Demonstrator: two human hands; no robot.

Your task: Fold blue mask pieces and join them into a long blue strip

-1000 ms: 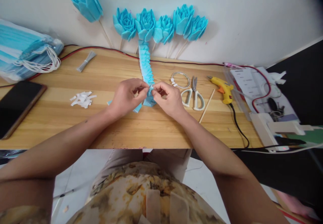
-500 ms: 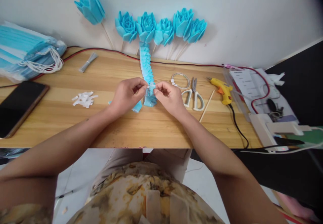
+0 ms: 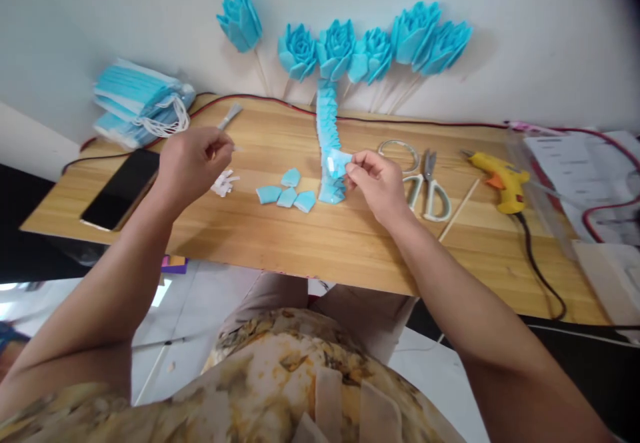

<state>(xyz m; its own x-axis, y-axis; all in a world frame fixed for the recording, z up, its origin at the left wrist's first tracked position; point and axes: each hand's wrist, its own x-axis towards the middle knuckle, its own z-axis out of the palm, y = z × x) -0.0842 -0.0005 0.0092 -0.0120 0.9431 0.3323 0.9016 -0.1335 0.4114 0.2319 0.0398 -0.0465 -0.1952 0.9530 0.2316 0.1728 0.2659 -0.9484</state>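
My right hand (image 3: 375, 180) pinches a light-blue fabric petal (image 3: 339, 162) with a shiny clear patch on it. Behind and below that petal runs a row of overlapping blue petals (image 3: 327, 120) laid on the table. My left hand (image 3: 193, 160) is raised over the left part of the table, fingers closed, with a small white scrap (image 3: 237, 148) showing at the fingertips. Just below it lies a pile of white scraps (image 3: 225, 183), partly hidden by the hand. Several loose blue petals (image 3: 287, 196) rest between the two hands.
Blue fabric flowers (image 3: 337, 50) on sticks lean against the wall. A tape roll (image 3: 399, 156), scissors (image 3: 429, 186), a wooden stick (image 3: 459, 210) and a yellow glue gun (image 3: 500, 180) lie right. Left are a phone (image 3: 121, 190), face masks (image 3: 143, 103) and a grey bundle (image 3: 230, 116).
My hands have parted: the left moved left toward the white scraps, while the right keeps the petal over the row. The view has swung left, uncovering the loose petals.
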